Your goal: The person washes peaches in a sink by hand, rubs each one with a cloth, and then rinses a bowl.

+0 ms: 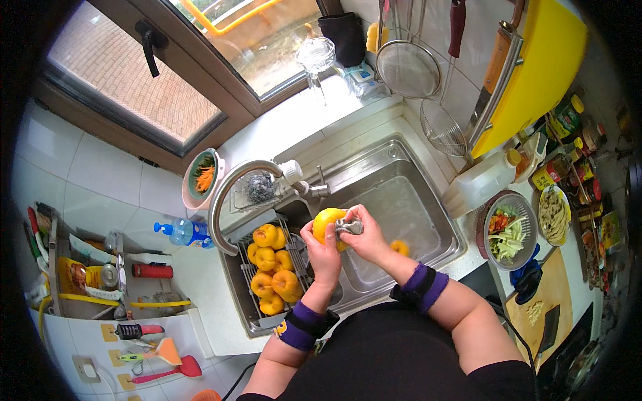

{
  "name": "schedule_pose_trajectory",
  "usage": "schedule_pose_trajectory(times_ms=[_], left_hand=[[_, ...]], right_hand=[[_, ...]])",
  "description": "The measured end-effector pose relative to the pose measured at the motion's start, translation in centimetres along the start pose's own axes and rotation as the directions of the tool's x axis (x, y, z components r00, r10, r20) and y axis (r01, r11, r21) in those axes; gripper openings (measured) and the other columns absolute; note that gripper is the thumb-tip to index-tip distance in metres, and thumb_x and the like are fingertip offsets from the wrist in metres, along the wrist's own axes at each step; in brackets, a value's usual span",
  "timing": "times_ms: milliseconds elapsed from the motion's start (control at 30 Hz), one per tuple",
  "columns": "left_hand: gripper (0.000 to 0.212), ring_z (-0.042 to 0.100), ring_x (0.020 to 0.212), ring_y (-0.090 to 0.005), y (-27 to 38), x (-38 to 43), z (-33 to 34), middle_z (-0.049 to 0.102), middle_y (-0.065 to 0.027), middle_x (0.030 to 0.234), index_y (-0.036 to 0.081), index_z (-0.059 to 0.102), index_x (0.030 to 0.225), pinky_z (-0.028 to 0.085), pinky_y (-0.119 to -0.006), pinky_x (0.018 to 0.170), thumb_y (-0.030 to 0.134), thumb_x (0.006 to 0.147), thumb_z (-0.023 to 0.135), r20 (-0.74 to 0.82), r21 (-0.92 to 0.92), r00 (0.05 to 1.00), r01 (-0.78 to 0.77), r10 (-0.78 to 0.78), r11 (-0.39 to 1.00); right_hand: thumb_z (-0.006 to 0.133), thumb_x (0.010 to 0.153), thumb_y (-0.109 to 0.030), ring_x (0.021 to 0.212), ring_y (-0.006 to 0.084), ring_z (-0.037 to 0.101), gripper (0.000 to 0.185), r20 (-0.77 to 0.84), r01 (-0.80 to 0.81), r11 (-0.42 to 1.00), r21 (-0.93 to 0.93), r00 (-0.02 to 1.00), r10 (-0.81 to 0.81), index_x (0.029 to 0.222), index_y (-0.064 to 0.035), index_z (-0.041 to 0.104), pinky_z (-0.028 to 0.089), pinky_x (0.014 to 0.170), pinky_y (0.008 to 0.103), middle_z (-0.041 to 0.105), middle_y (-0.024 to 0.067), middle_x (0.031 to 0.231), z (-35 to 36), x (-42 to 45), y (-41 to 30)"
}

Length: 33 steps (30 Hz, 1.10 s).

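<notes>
Over the divider of the stainless steel double sink (381, 280), my left hand (322, 258) grips a round yellow fruit or vegetable (326, 220). My right hand (370, 240) pinches a crumpled grey cloth or pad (349, 226) against its right side. Below and right of my hands, another yellow piece (399, 247) lies in the water of the right basin. Several similar lobed yellow pieces (265, 258) are heaped on a metal draining rack (299, 253) across the left basin. My fingers partly cover the held piece.
A curved faucet (216, 200) arches over the left basin's back corner. Left of it stand a blue-capped bottle (188, 233) and a bowl of shredded vegetables (203, 175). At right are a plastic jug (476, 185), a bowl of cut vegetables (507, 235) and a cutting board (556, 295) with a knife (550, 326).
</notes>
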<state>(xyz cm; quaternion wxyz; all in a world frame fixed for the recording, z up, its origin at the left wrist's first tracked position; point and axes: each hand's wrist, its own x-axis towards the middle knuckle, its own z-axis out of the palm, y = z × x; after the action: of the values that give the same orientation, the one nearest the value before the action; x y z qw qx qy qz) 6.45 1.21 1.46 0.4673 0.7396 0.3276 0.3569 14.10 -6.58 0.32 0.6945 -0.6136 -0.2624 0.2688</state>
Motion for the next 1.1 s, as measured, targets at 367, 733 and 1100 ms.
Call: schedule_pose_trajectory(times_ms=[367,733,1100], left_hand=[[0.042,0.054,0.090,-0.0278,0.6,0.2,-0.7,0.050,-0.0185,0.100,-0.001,0.035,0.110,0.043,-0.033,0.077,0.029,0.086,0.052,0.072,0.042,0.996,-0.056,0.053,0.998],[0.037,0.048,0.092,-0.0188,1.1,0.0,-0.7,0.047,-0.0118,0.101,-0.001,0.036,0.110,0.039,-0.029,0.082,0.026,0.088,0.049,0.106,0.053,0.984,-0.150,0.143,0.987],[0.034,0.049,0.090,-0.0181,0.1,0.4,-0.9,0.048,-0.0113,0.099,0.000,0.036,0.108,0.040,-0.029,0.080,0.027,0.090,0.045,0.090,0.029,0.996,-0.028,0.026,0.999]], right_hand=[[0.056,0.068,0.000,0.095,0.0123,0.046,0.047,0.065,-0.071,0.984,0.160,0.996,0.062,0.113,-0.0066,0.042,0.039,0.084,0.0255,0.049,0.0054,0.101,-0.1,0.0,-0.5],[0.056,0.067,0.000,0.106,0.0171,0.046,0.048,0.125,-0.059,0.986,0.159,0.991,0.039,0.114,-0.0051,0.044,0.035,0.092,0.0283,0.049,0.0076,0.109,0.2,0.5,-1.3],[0.055,0.069,0.000,0.106,0.0160,0.045,0.049,0.146,-0.065,0.977,0.204,0.989,0.036,0.117,-0.0048,0.043,0.036,0.092,0.0285,0.049,0.0080,0.112,0.4,0.3,0.0]])
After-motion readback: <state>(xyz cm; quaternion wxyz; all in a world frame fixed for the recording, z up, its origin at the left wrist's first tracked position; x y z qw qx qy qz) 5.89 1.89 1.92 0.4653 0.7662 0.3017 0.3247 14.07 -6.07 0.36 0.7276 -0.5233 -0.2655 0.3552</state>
